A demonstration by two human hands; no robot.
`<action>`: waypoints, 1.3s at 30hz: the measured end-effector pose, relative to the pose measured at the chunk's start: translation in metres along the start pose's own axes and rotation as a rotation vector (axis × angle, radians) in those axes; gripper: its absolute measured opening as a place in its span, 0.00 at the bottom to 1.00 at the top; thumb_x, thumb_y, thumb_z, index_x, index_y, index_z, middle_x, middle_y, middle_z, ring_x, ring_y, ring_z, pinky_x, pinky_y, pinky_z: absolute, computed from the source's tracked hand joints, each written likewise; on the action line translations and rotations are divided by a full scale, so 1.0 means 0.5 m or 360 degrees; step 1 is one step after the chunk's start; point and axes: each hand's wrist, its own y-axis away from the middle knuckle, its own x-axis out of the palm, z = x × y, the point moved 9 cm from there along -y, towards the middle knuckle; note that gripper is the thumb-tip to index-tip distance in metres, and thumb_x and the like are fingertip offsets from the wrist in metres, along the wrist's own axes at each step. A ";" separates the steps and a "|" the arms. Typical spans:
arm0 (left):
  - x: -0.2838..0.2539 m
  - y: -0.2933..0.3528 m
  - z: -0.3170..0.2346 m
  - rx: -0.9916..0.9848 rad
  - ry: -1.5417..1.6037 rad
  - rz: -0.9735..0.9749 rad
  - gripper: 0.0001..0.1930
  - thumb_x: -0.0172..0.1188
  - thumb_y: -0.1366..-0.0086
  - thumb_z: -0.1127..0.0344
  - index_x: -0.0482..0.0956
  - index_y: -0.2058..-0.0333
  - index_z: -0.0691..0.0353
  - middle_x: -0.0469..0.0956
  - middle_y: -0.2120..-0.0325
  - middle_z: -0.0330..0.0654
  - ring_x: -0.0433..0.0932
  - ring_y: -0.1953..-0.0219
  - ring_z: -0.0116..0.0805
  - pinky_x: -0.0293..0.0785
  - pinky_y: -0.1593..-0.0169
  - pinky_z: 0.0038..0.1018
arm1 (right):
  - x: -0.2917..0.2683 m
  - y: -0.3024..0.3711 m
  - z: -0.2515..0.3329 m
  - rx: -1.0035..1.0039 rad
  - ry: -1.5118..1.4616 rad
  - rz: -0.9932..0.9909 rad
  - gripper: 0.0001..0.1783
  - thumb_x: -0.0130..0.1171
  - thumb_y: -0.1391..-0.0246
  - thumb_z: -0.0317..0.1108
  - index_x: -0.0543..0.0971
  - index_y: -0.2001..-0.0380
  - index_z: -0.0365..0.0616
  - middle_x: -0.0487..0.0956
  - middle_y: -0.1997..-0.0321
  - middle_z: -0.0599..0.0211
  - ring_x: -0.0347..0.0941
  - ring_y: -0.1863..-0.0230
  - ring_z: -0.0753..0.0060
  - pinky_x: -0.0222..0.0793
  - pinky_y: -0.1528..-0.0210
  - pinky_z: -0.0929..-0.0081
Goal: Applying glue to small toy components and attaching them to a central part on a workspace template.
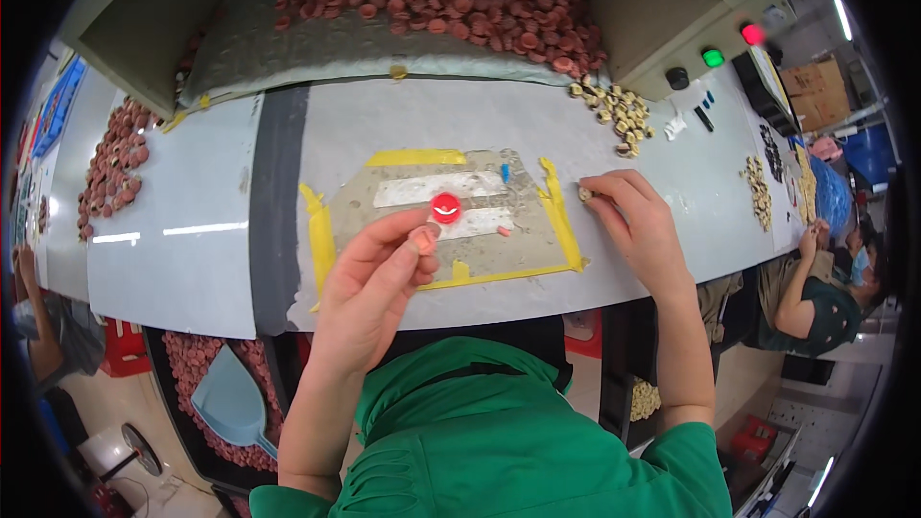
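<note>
My left hand [366,280] pinches a small pink cap [423,242] between thumb and fingertips, above the near edge of a grey work pad [369,240]. Just beyond it, a shiny red round piece [445,208] lies on the pad's white strips. Over the white tabletop right of the pad, my right hand [641,230] holds a small cream-coloured piece [585,194] between thumb and forefinger. Its details are too small to make out. Yellow tape [460,274] borders the pad. A blue bit [506,173] and a pink bit [504,231] lie on it.
A big heap of pink caps [451,0] fills the open-fronted box ahead. Cream pieces [614,115] lie at its right corner, below lit buttons [712,58]. More caps [113,168] lie left. A grey-blue scoop [230,398] rests in a bin below. Another person [815,297] sits right.
</note>
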 end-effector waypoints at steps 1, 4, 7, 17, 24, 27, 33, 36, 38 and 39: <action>0.000 -0.001 0.000 0.0013 0.0035 0.0031 0.16 0.50 0.32 0.68 0.67 0.46 0.63 0.74 0.57 0.37 0.73 0.56 0.25 0.68 0.51 0.23 | -0.001 -0.002 0.002 -0.0020 -0.0009 0.0011 0.10 0.56 0.49 0.24 0.76 0.61 0.39 0.76 0.64 0.60 0.73 0.63 0.60 0.70 0.60 0.71; -0.004 -0.001 0.005 -0.0026 0.0086 0.0040 0.16 0.49 0.31 0.68 0.67 0.46 0.63 0.74 0.57 0.37 0.73 0.56 0.26 0.68 0.51 0.24 | 0.007 -0.010 0.014 -0.0012 0.0046 0.0054 0.10 0.56 0.49 0.23 0.76 0.61 0.38 0.76 0.65 0.60 0.73 0.64 0.59 0.70 0.61 0.71; -0.007 -0.001 0.005 -0.0049 0.0109 -0.0044 0.15 0.47 0.31 0.70 0.67 0.47 0.63 0.72 0.56 0.42 0.72 0.59 0.25 0.69 0.51 0.22 | 0.017 -0.022 0.042 0.0011 -0.0057 0.0101 0.10 0.55 0.49 0.22 0.76 0.61 0.38 0.75 0.65 0.59 0.73 0.64 0.59 0.70 0.61 0.71; -0.016 -0.002 -0.004 0.0044 0.0114 -0.0048 0.16 0.48 0.31 0.68 0.65 0.46 0.63 0.73 0.56 0.37 0.72 0.55 0.25 0.68 0.49 0.24 | 0.122 -0.081 0.211 -0.0628 -0.0135 0.0110 0.10 0.59 0.54 0.23 0.77 0.65 0.43 0.73 0.68 0.63 0.70 0.65 0.59 0.69 0.63 0.67; -0.020 0.000 -0.006 0.0073 0.0164 -0.0070 0.15 0.49 0.31 0.67 0.67 0.48 0.64 0.73 0.57 0.37 0.71 0.57 0.24 0.68 0.51 0.22 | 0.150 -0.085 0.208 -0.0627 -0.0070 0.0162 0.10 0.58 0.54 0.23 0.76 0.64 0.41 0.72 0.67 0.63 0.70 0.63 0.59 0.69 0.61 0.67; -0.017 -0.002 -0.004 0.0026 0.0146 -0.0074 0.15 0.50 0.31 0.66 0.68 0.48 0.64 0.73 0.58 0.37 0.71 0.58 0.23 0.68 0.52 0.21 | 0.151 -0.089 0.182 -0.0430 -0.0359 0.0213 0.10 0.56 0.51 0.23 0.76 0.62 0.40 0.73 0.65 0.62 0.71 0.62 0.61 0.68 0.59 0.70; -0.005 -0.011 -0.001 -0.0022 -0.0065 -0.0083 0.15 0.50 0.31 0.65 0.69 0.50 0.64 0.74 0.58 0.38 0.73 0.58 0.24 0.69 0.54 0.21 | 0.145 -0.067 0.176 -0.0017 -0.1186 0.0236 0.09 0.53 0.45 0.25 0.75 0.59 0.40 0.75 0.60 0.64 0.71 0.60 0.71 0.68 0.58 0.73; 0.000 -0.012 0.001 0.0002 -0.0050 -0.0095 0.13 0.51 0.32 0.66 0.69 0.51 0.65 0.74 0.58 0.38 0.74 0.57 0.25 0.70 0.52 0.22 | 0.147 -0.058 0.196 -0.0112 -0.1148 0.0229 0.10 0.54 0.45 0.24 0.75 0.58 0.40 0.75 0.60 0.64 0.72 0.59 0.69 0.69 0.59 0.73; 0.001 -0.006 -0.009 0.0188 -0.0159 -0.0108 0.12 0.51 0.32 0.70 0.70 0.53 0.67 0.74 0.57 0.39 0.74 0.57 0.25 0.70 0.51 0.23 | 0.129 -0.049 0.222 -0.0330 -0.0774 0.0066 0.12 0.56 0.48 0.22 0.74 0.58 0.40 0.76 0.61 0.62 0.72 0.60 0.64 0.70 0.60 0.72; 0.001 -0.002 0.001 0.0188 -0.0163 -0.0113 0.12 0.51 0.32 0.70 0.70 0.53 0.67 0.74 0.57 0.39 0.74 0.57 0.25 0.70 0.51 0.23 | 0.136 -0.043 0.225 -0.0331 -0.0779 0.0068 0.12 0.56 0.48 0.22 0.74 0.58 0.40 0.76 0.61 0.62 0.72 0.60 0.64 0.70 0.60 0.72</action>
